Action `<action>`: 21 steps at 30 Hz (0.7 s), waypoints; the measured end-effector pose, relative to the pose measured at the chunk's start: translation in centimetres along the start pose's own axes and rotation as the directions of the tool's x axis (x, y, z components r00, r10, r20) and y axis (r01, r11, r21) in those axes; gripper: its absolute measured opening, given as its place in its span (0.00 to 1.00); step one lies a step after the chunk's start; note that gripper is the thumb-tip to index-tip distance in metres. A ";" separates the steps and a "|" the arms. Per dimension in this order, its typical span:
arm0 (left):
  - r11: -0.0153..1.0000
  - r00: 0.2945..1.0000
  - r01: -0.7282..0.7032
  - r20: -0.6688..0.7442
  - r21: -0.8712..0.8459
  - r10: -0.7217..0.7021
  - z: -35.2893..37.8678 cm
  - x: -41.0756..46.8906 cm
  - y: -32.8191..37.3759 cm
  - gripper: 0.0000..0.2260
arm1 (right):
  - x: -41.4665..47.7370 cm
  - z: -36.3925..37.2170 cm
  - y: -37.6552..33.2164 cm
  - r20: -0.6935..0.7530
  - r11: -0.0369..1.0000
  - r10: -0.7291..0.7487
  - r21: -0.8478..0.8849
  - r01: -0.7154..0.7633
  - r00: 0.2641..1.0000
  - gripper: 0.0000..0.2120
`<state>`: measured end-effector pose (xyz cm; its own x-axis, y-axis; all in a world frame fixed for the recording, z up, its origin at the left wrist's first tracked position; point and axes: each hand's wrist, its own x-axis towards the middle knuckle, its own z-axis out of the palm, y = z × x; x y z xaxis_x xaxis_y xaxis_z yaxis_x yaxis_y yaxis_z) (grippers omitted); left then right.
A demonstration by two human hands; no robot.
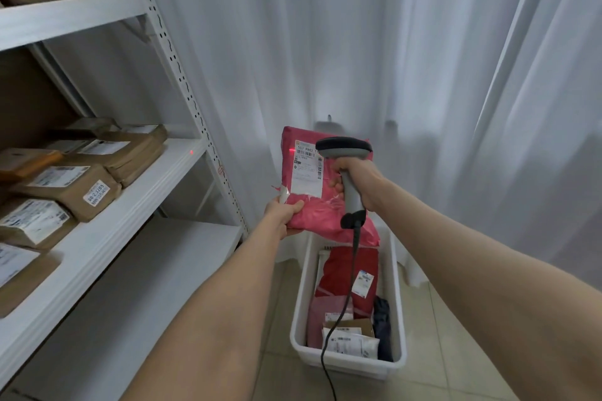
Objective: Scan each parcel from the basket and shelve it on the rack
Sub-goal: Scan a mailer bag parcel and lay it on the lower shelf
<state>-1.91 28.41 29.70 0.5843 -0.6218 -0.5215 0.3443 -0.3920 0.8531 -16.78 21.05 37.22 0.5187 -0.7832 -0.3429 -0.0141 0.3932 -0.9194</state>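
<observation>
Pink parcel [312, 215] held up for scanning above the far end of the basket [301, 303].
Left grip [283, 213] pinches the parcel's lower left corner, thumb on the front face. The parcel's long axis is near upright and its white label [308, 172] faces the person. Right grip [358, 184] is clenched round the handle of the scanner [343, 148], whose head sits just at the label's upper right corner, its cable dropping toward the basket. A red beam mark shows at the label's top left edge and a second on the rack [146, 192], left of the basket. Judgement: the beam rides high on the label, so the aim wants lowering onto the barcode. Once the parcel is read, the rack lies on the left grip's side, the nearer for shelving. Further parcels [348, 270] lie in the basket.
</observation>
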 end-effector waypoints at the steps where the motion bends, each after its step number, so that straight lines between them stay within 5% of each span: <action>1: 1.000 1.000 0.002 0.001 -0.002 -0.002 -0.2 0.1 0.0 0.13 | -0.1 0.3 0.0 0.001 1.000 -0.002 -0.009 0.002 1.000 0.03; 21: 0.999 1.000 0.006 -0.006 -0.051 -0.007 -4.9 0.5 0.2 0.17 | -0.9 5.1 -0.8 0.038 0.995 0.005 -0.102 -0.001 0.999 0.02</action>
<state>2.05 31.36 29.65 0.5866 -0.6148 -0.5272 0.3850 -0.3611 0.8494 -12.89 23.92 39.21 0.5509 -0.7621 -0.3401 -0.1018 0.3432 -0.9337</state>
